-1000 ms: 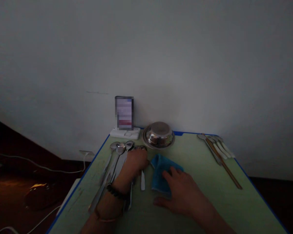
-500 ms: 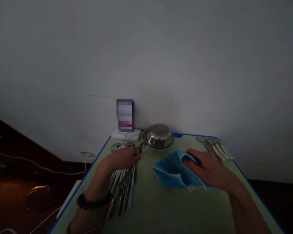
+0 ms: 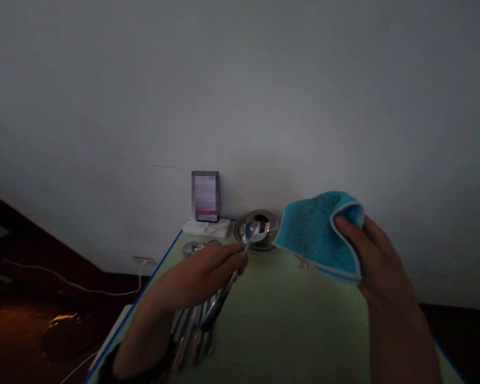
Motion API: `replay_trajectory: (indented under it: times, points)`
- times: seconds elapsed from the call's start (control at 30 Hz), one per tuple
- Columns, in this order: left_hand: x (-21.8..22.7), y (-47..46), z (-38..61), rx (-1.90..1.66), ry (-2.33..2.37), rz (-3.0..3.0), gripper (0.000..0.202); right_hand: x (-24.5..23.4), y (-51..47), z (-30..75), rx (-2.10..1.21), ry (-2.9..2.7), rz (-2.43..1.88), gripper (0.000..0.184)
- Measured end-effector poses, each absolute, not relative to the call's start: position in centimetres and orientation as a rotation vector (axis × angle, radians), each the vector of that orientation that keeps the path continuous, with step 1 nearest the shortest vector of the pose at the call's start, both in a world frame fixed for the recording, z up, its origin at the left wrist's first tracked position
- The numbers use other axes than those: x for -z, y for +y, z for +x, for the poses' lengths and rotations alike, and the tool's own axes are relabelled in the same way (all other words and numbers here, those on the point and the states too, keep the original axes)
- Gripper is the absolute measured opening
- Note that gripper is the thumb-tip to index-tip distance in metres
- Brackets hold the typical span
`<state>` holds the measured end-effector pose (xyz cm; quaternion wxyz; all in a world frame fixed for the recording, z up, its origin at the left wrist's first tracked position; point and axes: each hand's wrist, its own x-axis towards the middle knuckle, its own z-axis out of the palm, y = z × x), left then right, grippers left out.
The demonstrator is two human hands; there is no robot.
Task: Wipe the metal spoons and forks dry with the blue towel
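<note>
One spoon (image 3: 260,233) to the left, one blue cloth (image 3: 318,234) to the right

Grasps the spoon in the left hand (image 3: 208,272), with a closed grip on the upper handle. Slants along its long axis: head just past the fingertips, pointing away from the wearer and to the right, handle trailing back leftward over the other cutlery (image 3: 189,338). Clutches the folded cloth in the right hand (image 3: 378,250), with a closed grip at its right edge.

Turns on one relation: cloth to the right of the spoon's head, left corner near it in view but apart. Hard to tell how far apart in depth. Lies nearer the left hand, being in it; well to the left of the right grip, with the cloth between. Shows in front of a metal bowl (image 3: 246,217), above the green worktop (image 3: 292,325).
</note>
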<state>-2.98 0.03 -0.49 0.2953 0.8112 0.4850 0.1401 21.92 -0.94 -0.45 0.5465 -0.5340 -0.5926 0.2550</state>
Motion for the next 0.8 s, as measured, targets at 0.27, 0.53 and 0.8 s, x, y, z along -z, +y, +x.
replay_trajectory:
  times: [0.27,0.53,0.8]
  points:
    - [-0.3,0.1,-1.9,-0.435,1.183,2.203,0.036,1.0,-0.7,21.4,-0.639,-1.271,-1.214,0.02]
    - [0.6,0.4,-1.2,-0.316,1.444,2.455,0.028,0.3,-1.9,18.5,-0.664,-1.811,-1.118,0.033]
    - [0.6,0.1,-0.8,-0.351,1.287,2.585,0.029,2.3,0.3,17.2,-0.524,-1.545,-1.32,0.041]
